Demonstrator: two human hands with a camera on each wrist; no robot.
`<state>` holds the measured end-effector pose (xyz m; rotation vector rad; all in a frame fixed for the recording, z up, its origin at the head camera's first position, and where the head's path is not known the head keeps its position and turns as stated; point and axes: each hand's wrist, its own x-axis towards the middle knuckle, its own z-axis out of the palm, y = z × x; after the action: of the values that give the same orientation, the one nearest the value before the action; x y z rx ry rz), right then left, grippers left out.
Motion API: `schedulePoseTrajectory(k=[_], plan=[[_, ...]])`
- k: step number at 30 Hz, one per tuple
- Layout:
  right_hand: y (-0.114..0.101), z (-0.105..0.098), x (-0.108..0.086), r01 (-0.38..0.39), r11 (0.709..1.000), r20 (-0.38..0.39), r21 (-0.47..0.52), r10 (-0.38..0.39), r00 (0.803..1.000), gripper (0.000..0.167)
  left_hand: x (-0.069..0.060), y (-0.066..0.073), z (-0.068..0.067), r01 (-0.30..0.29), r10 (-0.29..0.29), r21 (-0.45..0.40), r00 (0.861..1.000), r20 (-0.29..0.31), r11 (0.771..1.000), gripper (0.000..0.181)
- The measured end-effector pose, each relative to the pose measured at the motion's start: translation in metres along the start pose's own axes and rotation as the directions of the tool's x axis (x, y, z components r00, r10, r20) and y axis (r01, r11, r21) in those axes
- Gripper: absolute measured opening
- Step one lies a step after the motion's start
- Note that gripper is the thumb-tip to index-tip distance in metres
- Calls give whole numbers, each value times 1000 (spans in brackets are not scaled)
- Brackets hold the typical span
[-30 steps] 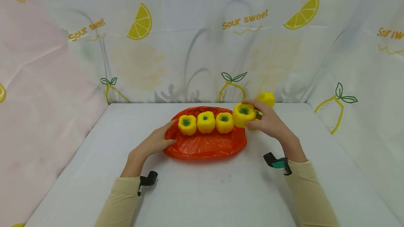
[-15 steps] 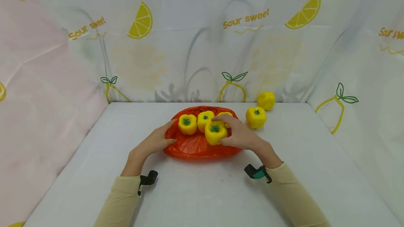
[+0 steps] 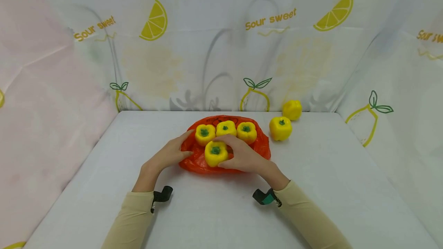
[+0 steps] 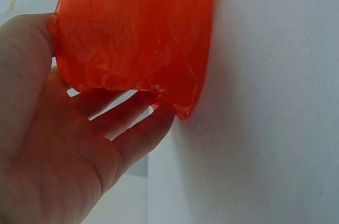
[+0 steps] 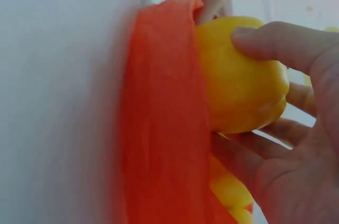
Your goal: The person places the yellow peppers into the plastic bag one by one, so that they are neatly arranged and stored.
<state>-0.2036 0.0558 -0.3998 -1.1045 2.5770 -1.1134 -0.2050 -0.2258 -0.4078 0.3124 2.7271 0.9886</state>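
Fingers of the right hand (image 3: 242,155) clamped on a yellow pepper (image 3: 214,156) at the mouth of the red bag (image 3: 263,148), nearside of three peppers (image 3: 226,127); left hand (image 3: 167,153) curves round bag's left end.

We identify the bell peppers (image 3: 214,160) as yellow, their visible stems (image 3: 215,150) as green, and the bag (image 3: 262,147) as red with a dark print (image 3: 224,119). We list the sleeves (image 3: 129,218) as beige and the table (image 3: 221,218) as white. We record the backdrop (image 3: 207,3) as whitish, patterned with yellow lemon slices (image 3: 156,21) and orange lettering (image 3: 271,19).
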Motion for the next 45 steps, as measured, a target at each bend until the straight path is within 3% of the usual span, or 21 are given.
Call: schedulePoseTrajectory(k=[7,14,21,36,45], plan=[[-5,16,6,-57,998,-18,27,58,998,65,-1,0,-1,3,-3,1,1000,1,1000,75],[-8,30,14,-52,997,-44,51,55,998,67,0,-1,0,-3,3,-8,1000,2,1000,75],[-10,44,18,-60,998,-68,-13,59,996,68,0,0,1,-14,14,-14,1000,-2,1000,75],[-13,43,19,-91,996,-42,-20,91,995,68,-1,-2,-1,-33,33,-16,999,-4,999,73],[-12,32,17,-112,994,-49,-13,111,993,66,0,-3,0,-9,9,-32,1000,4,999,75]])
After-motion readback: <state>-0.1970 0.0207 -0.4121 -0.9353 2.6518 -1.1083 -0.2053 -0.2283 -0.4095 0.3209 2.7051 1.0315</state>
